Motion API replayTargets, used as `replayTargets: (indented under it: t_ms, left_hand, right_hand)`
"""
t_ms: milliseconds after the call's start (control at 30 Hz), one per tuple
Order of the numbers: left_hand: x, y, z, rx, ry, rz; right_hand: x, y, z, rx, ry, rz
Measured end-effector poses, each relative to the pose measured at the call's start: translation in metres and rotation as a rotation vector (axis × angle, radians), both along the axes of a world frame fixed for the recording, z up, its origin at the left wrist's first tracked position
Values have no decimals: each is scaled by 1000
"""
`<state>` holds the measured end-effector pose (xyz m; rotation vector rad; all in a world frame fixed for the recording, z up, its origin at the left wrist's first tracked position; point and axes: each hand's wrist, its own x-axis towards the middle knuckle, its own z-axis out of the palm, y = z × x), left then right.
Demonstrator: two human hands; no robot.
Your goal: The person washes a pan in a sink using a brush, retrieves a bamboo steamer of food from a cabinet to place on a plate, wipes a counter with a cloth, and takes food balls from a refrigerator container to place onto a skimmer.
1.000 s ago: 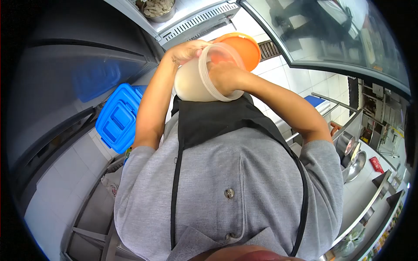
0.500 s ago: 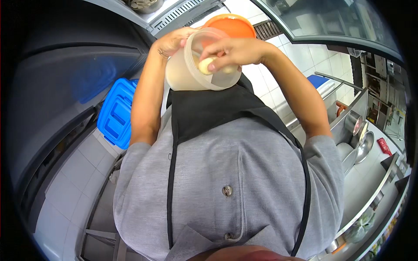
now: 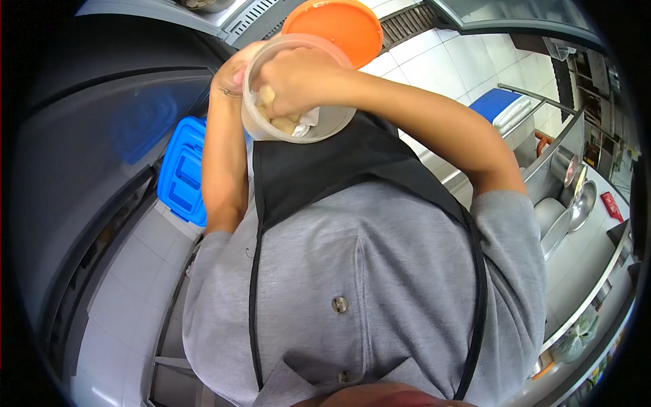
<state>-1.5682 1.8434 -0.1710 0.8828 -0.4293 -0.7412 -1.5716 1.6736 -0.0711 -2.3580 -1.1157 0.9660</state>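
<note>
My left hand [image 3: 236,72] grips the left side of a translucent plastic tub [image 3: 339,122], whose open mouth tilts toward me. Inside the tub, my right hand [image 3: 295,78] has its fingers curled against a pale yellow rounded piece [image 3: 267,93]; the fingertips are partly hidden. More pale yellow pieces [image 3: 283,125] lie at the bottom, beside something white and crumpled [image 3: 308,121]. Just beyond the rim is a round orange lid [image 3: 339,30]; what supports it is hidden. Below the tub hangs my black apron [image 3: 319,173].
A blue lid [image 3: 182,173] stands at the left beside a dark appliance door [image 3: 115,115]. To the right are a blue-topped white container [image 3: 502,108] and a metal counter with a metal bowl [image 3: 582,207] and a red packet [image 3: 612,206]. A glass door [image 3: 515,13] hangs at the upper right.
My right hand, earlier holding a pale yellow piece at the tub's mouth, has gone deeper inside. The tub has shifted left and tilted further toward me, showing its contents. The orange lid has moved left too.
</note>
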Motion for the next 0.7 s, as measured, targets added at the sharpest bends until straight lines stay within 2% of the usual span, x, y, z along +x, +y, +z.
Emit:
replayTargets:
  t_ms: [100,233,300,333,400,433,500,533,600,633,700]
  left_hand:
    - [1,1,2,-22,-3,2]
    - [1,2,1,-40,-8,12]
    - [2,4,-1,-53,-14,17]
    - [5,4,-2,-47,-17,22]
    - [7,3,-6,30,-27,49]
    - [10,3,-8,117,-42,62]
    - [17,1,1,198,-88,-5]
    - [19,0,0,206,-97,-4]
    - [23,-8,-1,214,-8,-88]
    - [26,-12,2,234,-23,-54]
    - [34,-21,7,237,-26,-50]
  right_hand:
    - [-12,11,-8,-107,-146,131]
    - [-16,18,-31,-108,-88,54]
    - [-18,6,-36,193,-106,-21]
    - [-15,3,-39,194,-106,-20]
    - [-7,1,-15,13,154,-78]
    - [-8,-4,-15,11,153,-78]
    - [-14,-12,-24,259,95,-198]
    - [-16,-13,-27,268,87,-196]
    - [-17,-15,-36,23,117,-229]
    - [-14,-18,-45,34,91,-227]
    - [-13,-25,-62,226,284,-418]
